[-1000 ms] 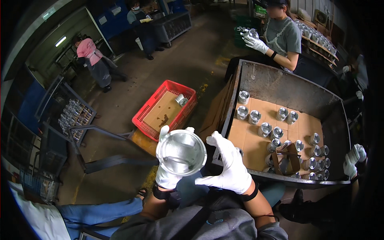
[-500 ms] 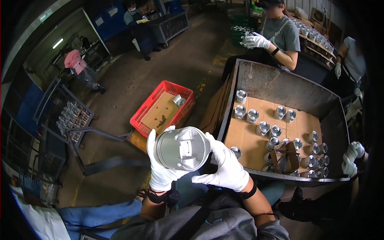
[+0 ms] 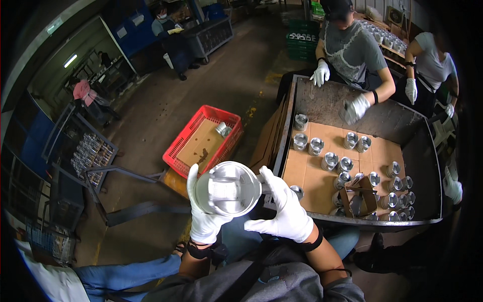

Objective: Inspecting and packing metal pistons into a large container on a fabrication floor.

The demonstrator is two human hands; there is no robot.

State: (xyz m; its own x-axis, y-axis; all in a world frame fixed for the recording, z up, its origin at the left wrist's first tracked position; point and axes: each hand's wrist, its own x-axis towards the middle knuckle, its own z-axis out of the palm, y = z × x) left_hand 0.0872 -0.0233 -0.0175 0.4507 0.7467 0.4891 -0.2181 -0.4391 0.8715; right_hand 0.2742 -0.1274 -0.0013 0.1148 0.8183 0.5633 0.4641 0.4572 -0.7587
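A silver metal piston [image 3: 229,190] is up in front of me, its hollow underside turned toward me. My left hand [image 3: 205,224], in a white glove, is closed round its left side and lower edge. On the other side my right hand [image 3: 285,214], also gloved, has its thumb and fingers spread wide. Its fingertips come close to the piston's right rim; whether they touch it I cannot make out. Beyond my hands stands a red plastic crate [image 3: 176,170] lined with cardboard, with a piston [image 3: 221,129] lying in it.
At my right stands a large metal bin [image 3: 362,221] with several pistons [image 3: 329,161] on cardboard and a small cardboard box [image 3: 358,199]. A co-worker [image 3: 354,50] leans over its far side. Another person's glove [image 3: 452,189] is beside its right wall. A metal frame cart [image 3: 136,216] stands left.
The piston has tipped in my left hand, showing more of its hollow inside. My right hand has barely moved. The co-worker has parted their hands and reaches one over the bin.
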